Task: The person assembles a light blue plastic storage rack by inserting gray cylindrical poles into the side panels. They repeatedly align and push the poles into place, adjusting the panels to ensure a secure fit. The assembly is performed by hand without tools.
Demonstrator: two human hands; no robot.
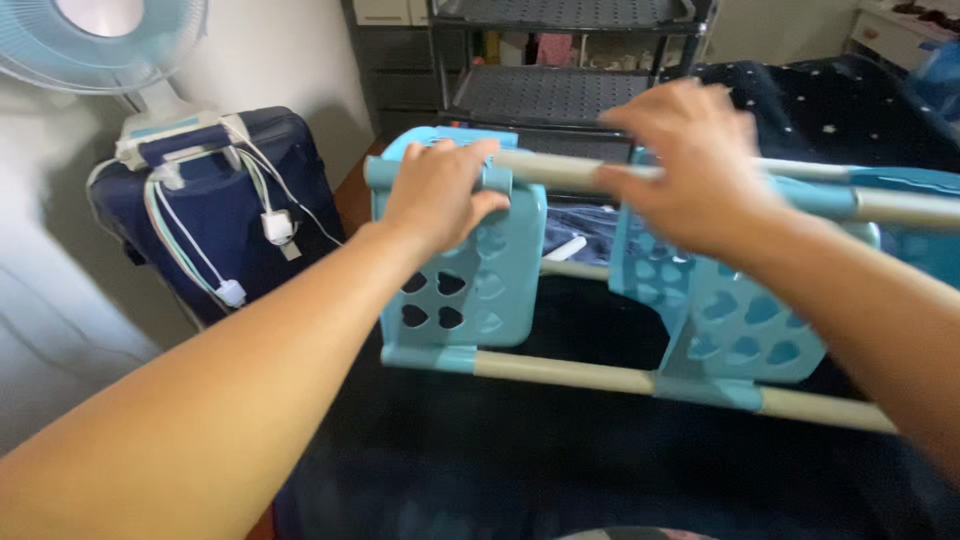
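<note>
We see the blue plastic rack [470, 270], a frame of heart-pierced panels joined by pale grey rods, lying across a dark bed cover [520, 450], and we place everything else by it. The left hand [440, 190] sits on the rack's upper left corner, fingers curled over the top edge of the left panel where the upper rod [560, 168] meets it, gripping it. The right hand [690, 165] is blurred, just above the same rod toward the rack's middle, fingers spread and loose; we cannot tell whether it touches the rod. To the left of the rack stands a navy suitcase [215, 215] with white cables draped over it, and a pale blue fan [100, 35] above that. Behind the rack stands a dark metal shelf unit [560, 90].
</note>
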